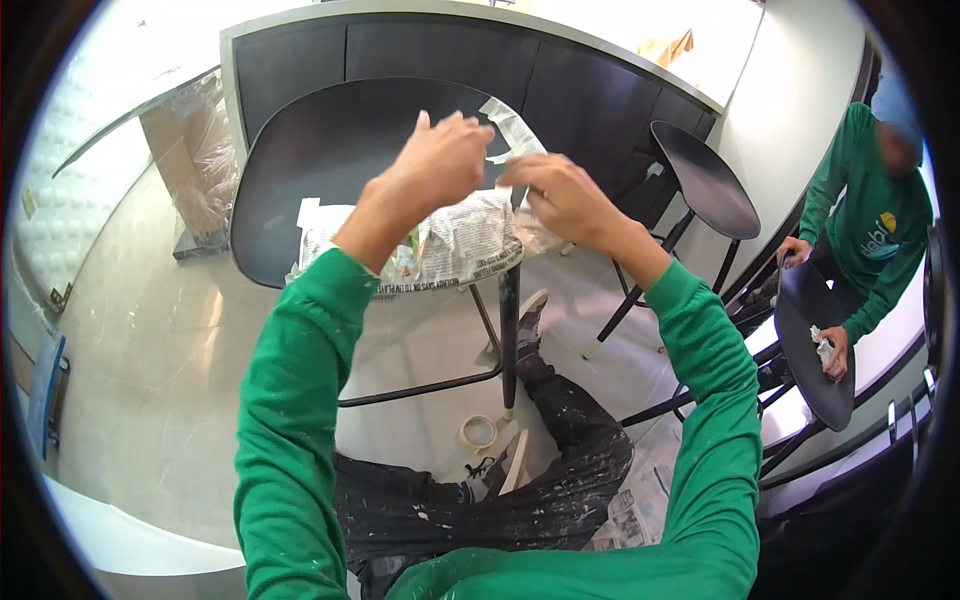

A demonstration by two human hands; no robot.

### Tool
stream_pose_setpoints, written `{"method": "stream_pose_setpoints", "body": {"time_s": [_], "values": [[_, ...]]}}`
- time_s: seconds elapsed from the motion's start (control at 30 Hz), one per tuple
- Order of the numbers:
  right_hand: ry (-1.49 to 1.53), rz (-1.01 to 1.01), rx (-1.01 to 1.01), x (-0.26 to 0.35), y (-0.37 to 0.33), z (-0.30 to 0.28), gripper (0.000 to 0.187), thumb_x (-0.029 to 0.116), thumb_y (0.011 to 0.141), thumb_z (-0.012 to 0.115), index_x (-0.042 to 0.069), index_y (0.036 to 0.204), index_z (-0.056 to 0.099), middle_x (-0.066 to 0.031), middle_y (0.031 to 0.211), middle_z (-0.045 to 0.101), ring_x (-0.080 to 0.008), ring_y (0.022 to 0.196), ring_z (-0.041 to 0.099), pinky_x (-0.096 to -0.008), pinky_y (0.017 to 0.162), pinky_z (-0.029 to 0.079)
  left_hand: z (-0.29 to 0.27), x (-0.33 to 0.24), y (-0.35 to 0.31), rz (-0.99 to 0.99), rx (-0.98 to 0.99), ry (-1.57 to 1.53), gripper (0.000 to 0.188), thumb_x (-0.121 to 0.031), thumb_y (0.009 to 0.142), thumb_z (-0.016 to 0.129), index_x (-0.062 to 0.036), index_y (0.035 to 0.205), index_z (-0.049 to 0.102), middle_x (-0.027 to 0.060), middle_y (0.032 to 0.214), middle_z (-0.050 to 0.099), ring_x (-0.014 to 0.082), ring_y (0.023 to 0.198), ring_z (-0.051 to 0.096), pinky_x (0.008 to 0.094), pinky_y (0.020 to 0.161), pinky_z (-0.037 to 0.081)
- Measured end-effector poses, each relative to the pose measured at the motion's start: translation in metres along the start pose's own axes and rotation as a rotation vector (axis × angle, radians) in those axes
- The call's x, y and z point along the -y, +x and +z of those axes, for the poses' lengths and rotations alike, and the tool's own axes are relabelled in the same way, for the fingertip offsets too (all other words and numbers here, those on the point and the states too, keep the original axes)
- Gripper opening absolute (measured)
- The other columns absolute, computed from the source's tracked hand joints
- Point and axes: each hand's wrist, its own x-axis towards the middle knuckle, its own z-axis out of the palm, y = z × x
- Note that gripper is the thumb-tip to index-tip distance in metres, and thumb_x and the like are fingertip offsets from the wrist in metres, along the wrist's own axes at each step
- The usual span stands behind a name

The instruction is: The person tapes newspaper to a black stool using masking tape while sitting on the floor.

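Observation:
A black stool seat [340, 130] stands before me, its near edge covered by newspaper [455, 240] with pale tape along parts of it. Another newspaper strip [512, 130] lies at the seat's right edge. My left hand [440, 165] is over the seat, fingers curled toward that strip; what they hold, if anything, is hidden. Just right of it, my right hand [570, 200] reaches in with thumb and fingers drawn together above the newspaper's right end. Something small and pale is by its fingertips, too blurred to name.
A tape roll [479, 433] lies on the floor between my legs. More newspaper [640, 495] is spread beside my right leg. Another black stool [705, 180] stands at right. A co-worker [880, 220] handles a dark seat [815, 345]. A dark counter [430, 55] runs behind.

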Motion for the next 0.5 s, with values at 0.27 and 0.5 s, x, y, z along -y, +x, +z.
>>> {"method": "stream_pose_setpoints", "body": {"time_s": [0.27,0.5], "values": [[-0.188,-0.042,-0.381,0.031,-0.058,-0.002,0.037,-0.003,0.091,0.054,0.000,0.124,0.071,-0.0188,0.124,0.070,-0.0350,0.120,0.065,-0.0431,0.106,0.050,-0.045,0.061,-0.134,0.005,-0.886,-0.382,0.035,-0.014,0.104,0.065,-0.0056,0.138,0.067,0.0129,0.141,0.068,0.0264,0.134,0.061,0.0420,0.116,0.043],[0.421,0.652,-0.792,0.067,-0.181,0.148,0.026,0.018,0.102,0.065,-0.001,0.119,0.068,-0.0147,0.122,0.069,-0.0207,0.114,0.065,-0.0357,0.097,0.050,0.136,0.109,-0.347,-0.776,-0.879,-0.859,0.052,-0.033,0.107,0.053,-0.0002,0.147,0.051,0.0134,0.131,0.063,0.0261,0.121,0.060,0.0411,0.105,0.047]]}}
